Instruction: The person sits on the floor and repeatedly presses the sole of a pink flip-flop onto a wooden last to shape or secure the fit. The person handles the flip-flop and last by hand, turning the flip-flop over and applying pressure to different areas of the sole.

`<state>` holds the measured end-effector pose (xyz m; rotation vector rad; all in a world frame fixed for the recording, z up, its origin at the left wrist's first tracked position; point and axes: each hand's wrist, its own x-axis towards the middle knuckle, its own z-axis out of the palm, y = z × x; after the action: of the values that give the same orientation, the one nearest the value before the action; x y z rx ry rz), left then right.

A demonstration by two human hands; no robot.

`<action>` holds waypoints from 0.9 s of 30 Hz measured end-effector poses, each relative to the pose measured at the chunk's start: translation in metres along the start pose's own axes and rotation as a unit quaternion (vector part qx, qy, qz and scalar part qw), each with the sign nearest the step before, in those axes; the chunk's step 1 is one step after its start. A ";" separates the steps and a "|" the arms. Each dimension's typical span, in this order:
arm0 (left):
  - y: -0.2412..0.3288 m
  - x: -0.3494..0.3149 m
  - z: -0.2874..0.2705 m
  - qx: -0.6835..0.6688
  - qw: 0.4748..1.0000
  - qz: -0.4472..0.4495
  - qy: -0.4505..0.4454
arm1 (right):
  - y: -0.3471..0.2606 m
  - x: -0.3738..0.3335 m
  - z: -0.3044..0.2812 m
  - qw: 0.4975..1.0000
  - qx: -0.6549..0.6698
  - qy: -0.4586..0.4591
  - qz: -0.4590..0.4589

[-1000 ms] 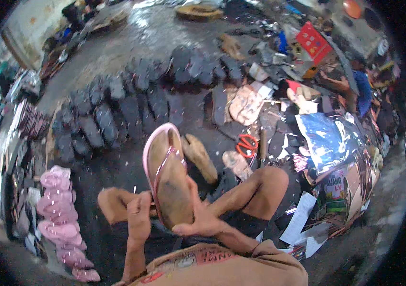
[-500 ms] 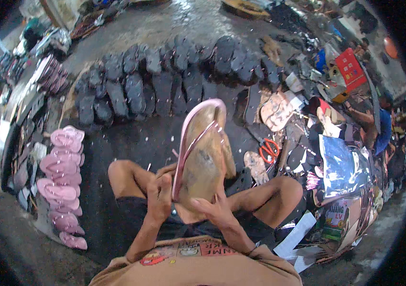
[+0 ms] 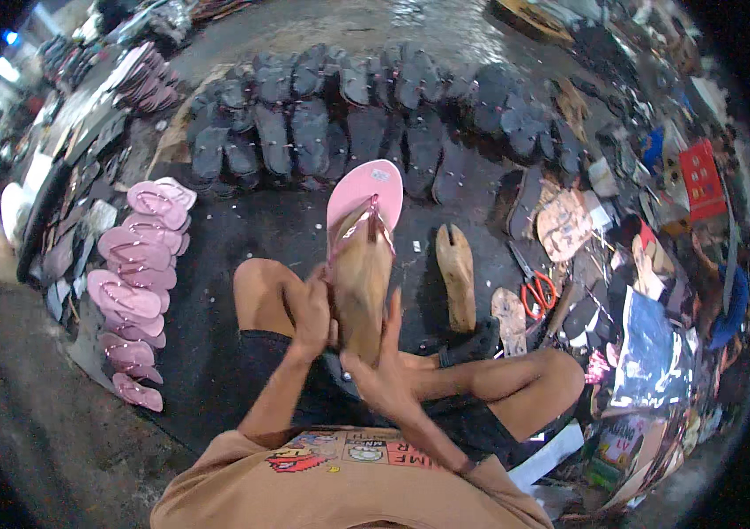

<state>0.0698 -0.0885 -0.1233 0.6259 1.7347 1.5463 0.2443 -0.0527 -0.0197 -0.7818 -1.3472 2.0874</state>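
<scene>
The pink flip-flop (image 3: 364,187) is in front of the torso, between the two hands, its toe pointing away and a wooden shoe last (image 3: 361,295) lying on its footbed. The strap is already fitted to this sole and crosses over the front of the last, whose tip ends short of the toe edge, leaving a bare pink area with a small pale label. The work on this piece looks partway through, since last and sandal are not yet apart; how the heel end sits is hidden. Left of the hands, a row of pink flip-flops (image 3: 132,295) with straps on seems to be the completed share, while the dark soles (image 3: 311,137) lined up beyond the hands may be what is left, though their stage cannot be told. A second wooden last (image 3: 457,280) lies on the floor just right of the hands, unused. As for pose, the left hand (image 3: 311,313) grips the left side with bent fingers, wrist raised; the right hand (image 3: 375,377) clasps the last's heel end from below and right, fingers stretched forward along its side.
</scene>
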 end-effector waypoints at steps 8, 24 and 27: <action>0.145 0.024 -0.063 0.367 0.915 0.166 -0.020 | 0.067 0.055 -0.082 0.963 -0.224 0.152 0.003; 0.106 -0.023 -0.043 0.321 0.923 0.142 -0.159 | -0.039 0.105 -0.129 0.976 -0.145 -0.107 0.124; 0.090 -0.020 -0.070 0.113 0.929 -0.005 -0.353 | -0.049 0.100 -0.118 0.972 -0.201 -0.041 0.117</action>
<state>0.0182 -0.1332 -0.0293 1.1242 1.3433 0.9329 0.2650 0.1080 -0.0325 -1.0733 -1.8363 2.0635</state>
